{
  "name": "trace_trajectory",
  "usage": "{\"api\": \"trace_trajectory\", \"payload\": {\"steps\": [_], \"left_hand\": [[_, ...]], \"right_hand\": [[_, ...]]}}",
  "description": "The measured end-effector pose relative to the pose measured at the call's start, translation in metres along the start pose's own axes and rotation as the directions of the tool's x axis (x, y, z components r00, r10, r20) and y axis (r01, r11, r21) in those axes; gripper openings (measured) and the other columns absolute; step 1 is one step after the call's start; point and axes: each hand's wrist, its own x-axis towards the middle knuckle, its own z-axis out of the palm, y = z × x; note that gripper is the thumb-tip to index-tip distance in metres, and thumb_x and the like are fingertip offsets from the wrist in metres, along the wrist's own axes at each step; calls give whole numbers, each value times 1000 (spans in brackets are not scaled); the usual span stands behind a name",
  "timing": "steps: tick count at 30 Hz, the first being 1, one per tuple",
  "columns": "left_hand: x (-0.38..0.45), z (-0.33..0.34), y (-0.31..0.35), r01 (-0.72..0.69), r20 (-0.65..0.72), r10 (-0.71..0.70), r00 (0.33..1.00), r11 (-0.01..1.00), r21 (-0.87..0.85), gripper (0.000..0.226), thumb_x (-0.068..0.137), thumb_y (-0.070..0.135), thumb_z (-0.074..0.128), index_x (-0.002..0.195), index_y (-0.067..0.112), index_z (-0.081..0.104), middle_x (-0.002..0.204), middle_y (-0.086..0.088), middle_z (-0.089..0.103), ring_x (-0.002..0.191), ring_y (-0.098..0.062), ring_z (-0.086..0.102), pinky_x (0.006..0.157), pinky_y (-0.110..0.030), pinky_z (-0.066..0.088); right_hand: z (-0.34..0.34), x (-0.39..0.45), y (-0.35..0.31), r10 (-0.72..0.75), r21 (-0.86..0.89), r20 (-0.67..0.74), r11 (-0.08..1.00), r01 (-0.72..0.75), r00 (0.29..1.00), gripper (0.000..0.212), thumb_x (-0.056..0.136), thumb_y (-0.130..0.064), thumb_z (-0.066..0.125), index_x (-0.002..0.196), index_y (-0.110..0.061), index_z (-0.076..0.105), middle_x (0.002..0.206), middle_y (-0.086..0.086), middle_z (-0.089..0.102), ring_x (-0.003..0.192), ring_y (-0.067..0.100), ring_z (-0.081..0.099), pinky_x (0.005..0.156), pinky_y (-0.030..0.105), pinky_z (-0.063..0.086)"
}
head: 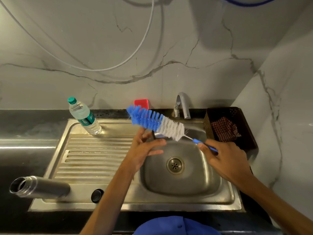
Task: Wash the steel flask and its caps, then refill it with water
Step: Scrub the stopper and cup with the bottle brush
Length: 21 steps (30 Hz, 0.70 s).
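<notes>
Flask (42, 186): lies uncapped left of the sink basin (183, 167), awaiting washing.
Right hand (225, 160): grips the brush (155, 122) handle.
Left hand (144, 150): pinches a cap (156, 135) over the basin for scrubbing.

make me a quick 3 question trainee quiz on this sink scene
1. True or false: the flask lies on its side, uncapped.
2. Which hand grips the brush handle? A) left B) right
3. Fill in: a black cap rests on the sink rim, just to the ____ of the flask.

Key: 1 true. 2 B: the right hand grips it, while the left hand holds a steel cap against the bristles. 3 right.
</notes>
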Motion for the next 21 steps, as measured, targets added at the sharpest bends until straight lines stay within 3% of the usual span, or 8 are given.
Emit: {"api": "trace_trajectory", "payload": {"steps": [2,5,7,9,12,16,18,21], "left_hand": [[-2,10,-6,-9,46,13,999,997,-77,74,73,-9,84,136,17,55,128,-18,73,111,-39,74,84,-38,65],[0,0,4,-6,-31,-4,1000,941,-339,54,77,-3,80,123,15,58,125,-26,71,115,-44,71,89,-38,64],[3,-12,8,-15,-78,-15,997,928,-373,44,81,-1,77,116,15,56,122,-26,70,117,-45,70,88,-38,64],[3,-7,3,10,-54,-30,998,938,-347,43,83,-5,75,117,12,55,118,-25,69,117,-46,70,88,-39,64],[-2,13,-14,41,50,-28,998,959,-281,54,84,-7,74,134,6,56,128,-22,71,118,-43,71,91,-42,63],[4,-6,-2,-20,-88,-2,996,968,-249,58,73,2,82,128,7,60,128,-24,70,112,-38,74,92,-42,64],[7,-23,4,-74,-119,62,991,993,-95,62,71,10,87,127,13,62,124,-19,73,114,-32,74,97,-41,61],[3,-14,-3,-70,-23,76,997,974,213,62,73,13,93,125,12,59,120,-10,75,116,-27,73,97,-39,58]], "right_hand": [[2,5,-1,33,16,-14,999,-33,999,38,98,-67,42,95,-36,65,53,-9,53,49,8,54,52,35,54],[-4,1,5,3,-9,-51,1000,-3,999,36,98,-64,46,91,-35,65,52,-9,52,47,7,52,48,33,51],[-5,-6,6,-31,1,-49,1000,31,998,34,98,-63,47,89,-35,64,52,-9,51,45,7,51,46,31,49],[-1,-6,3,-35,13,-28,999,35,999,35,98,-64,45,90,-36,63,52,-8,51,45,7,52,47,32,50],[6,4,-5,8,35,-19,999,-7,1000,32,99,-63,46,89,-37,62,52,-7,52,46,8,53,47,30,48],[0,1,5,-22,-28,-43,999,21,999,34,99,-64,46,91,-35,60,52,-8,50,47,7,51,49,32,51],[-1,-6,8,-49,-26,-27,999,48,998,32,99,-64,45,93,-36,59,52,-8,51,47,7,51,48,34,51],[6,-2,0,-32,-10,-27,999,32,999,30,100,-63,45,93,-38,61,52,-8,51,47,7,51,49,33,51]]}}
